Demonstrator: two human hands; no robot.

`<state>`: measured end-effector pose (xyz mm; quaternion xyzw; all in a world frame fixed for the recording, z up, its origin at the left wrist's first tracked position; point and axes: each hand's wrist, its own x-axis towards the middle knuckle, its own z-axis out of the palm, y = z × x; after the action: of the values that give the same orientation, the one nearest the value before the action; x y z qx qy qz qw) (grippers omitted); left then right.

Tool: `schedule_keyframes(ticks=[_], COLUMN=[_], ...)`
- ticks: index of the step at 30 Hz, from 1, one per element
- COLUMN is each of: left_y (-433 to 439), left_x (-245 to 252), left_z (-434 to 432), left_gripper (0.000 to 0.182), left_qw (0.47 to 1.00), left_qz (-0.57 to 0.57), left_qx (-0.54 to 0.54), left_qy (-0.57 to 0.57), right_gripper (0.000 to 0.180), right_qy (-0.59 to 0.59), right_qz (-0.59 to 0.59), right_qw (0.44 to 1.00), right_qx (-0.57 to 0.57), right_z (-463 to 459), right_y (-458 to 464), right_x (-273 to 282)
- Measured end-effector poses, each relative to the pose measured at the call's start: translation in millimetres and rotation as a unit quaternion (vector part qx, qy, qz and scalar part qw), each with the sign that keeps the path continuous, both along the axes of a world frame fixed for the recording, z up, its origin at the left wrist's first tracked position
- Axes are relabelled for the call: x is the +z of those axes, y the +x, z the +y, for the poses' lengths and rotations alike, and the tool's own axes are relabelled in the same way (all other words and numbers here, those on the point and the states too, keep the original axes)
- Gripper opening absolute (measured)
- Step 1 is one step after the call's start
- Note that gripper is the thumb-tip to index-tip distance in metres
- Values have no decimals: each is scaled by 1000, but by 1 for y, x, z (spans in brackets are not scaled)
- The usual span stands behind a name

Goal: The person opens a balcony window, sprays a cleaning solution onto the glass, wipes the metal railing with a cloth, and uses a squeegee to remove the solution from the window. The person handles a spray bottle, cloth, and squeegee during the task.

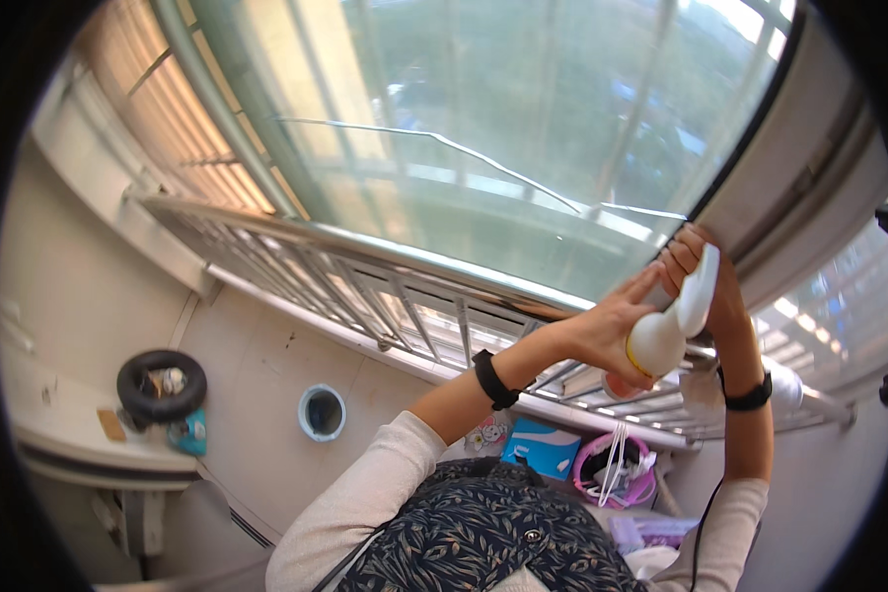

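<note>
My left hand (607,333) is wrapped around a white bottle (657,344) with a long white spray or pump head (699,288). A yellow ring runs round the bottle, and a pinkish-orange part shows low beneath my fingers. Behind the white head, my right hand (719,285) reaches up to the dark edge of the window frame (769,196), fingers bent. The bottle's head covers part of that hand, so whether it grips anything is hidden. Left of both hands spreads the large window pane (473,170), with streaks of light across it.
A metal railing (362,248) runs below the window. On the floor stand a pale blue bucket (305,413), a blue box (542,448) and a pink basket (642,497) with white hangers. A black tyre-like ring (135,374) lies at the left.
</note>
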<state>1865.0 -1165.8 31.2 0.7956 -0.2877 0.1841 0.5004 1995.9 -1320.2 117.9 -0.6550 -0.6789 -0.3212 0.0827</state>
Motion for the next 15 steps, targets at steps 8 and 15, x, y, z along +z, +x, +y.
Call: schedule_keyframes(ticks=[8, 15], left_y=[-95, -169], left_x=[2, 4], left_z=[27, 46], left_gripper=[85, 77], left_qw=[990, 965], left_qz=[41, 120], left_qx=[100, 185], left_qy=[-88, -145], right_gripper=[34, 104], right_qy=[151, 160], right_qz=[139, 625], right_qw=[974, 750], right_qx=[-91, 147], right_z=[-10, 59], right_y=[-83, -218], right_x=[-14, -48])
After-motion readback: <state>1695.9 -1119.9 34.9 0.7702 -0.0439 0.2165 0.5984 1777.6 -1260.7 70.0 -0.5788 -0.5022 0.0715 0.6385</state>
